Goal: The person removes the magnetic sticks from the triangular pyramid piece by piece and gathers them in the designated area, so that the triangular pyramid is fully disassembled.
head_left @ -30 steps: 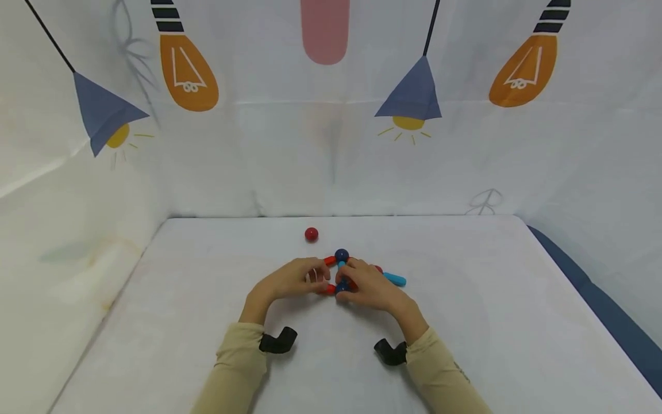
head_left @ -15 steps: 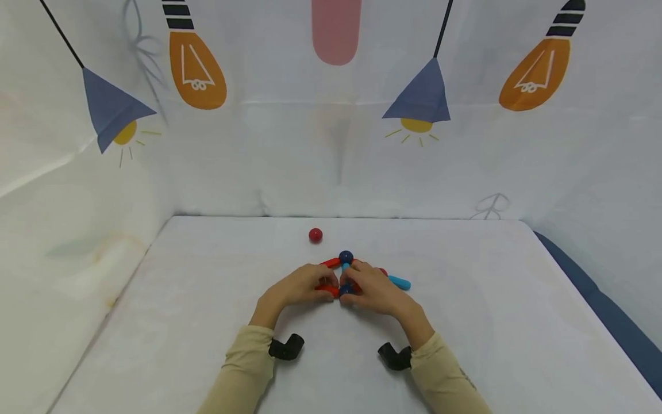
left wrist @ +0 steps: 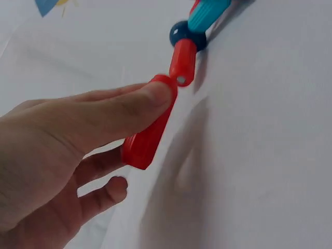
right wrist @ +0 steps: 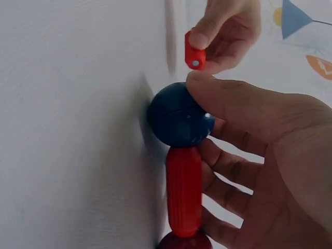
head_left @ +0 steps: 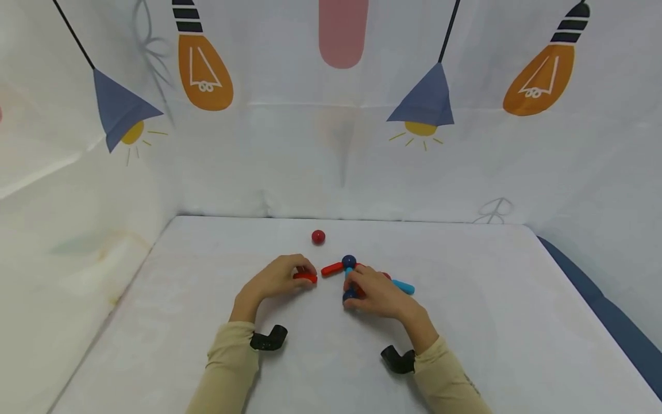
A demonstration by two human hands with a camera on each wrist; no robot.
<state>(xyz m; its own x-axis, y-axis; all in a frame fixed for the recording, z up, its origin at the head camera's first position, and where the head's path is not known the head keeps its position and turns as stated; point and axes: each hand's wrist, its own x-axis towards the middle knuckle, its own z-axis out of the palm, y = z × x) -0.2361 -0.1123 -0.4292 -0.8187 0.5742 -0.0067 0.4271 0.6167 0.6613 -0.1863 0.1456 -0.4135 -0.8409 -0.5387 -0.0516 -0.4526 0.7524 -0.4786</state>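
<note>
My left hand (head_left: 279,280) pinches a red magnetic rod (left wrist: 148,137) between thumb and fingers, apart from the other pieces. To its right, my right hand (head_left: 381,294) holds the near dark blue ball (right wrist: 176,116) with the thumb on it. A second red rod (right wrist: 184,189) joins that ball to a dark red ball (right wrist: 185,241). Another dark blue ball (head_left: 349,261) sits farther back, with one more red rod (head_left: 332,269) sticking out leftward. Between the blue balls runs a light blue rod (left wrist: 209,15), partly hidden by my right hand in the head view.
A loose red ball (head_left: 318,237) lies near the back of the white table (head_left: 233,236). Another light blue rod (head_left: 403,286) pokes out right of my right hand. A printed cloth wall (head_left: 289,161) stands behind the table.
My left hand has drawn leftward from the near blue ball with the red rod, leaving a gap. My right hand keeps its hold on that ball. The head view has shifted slightly.
</note>
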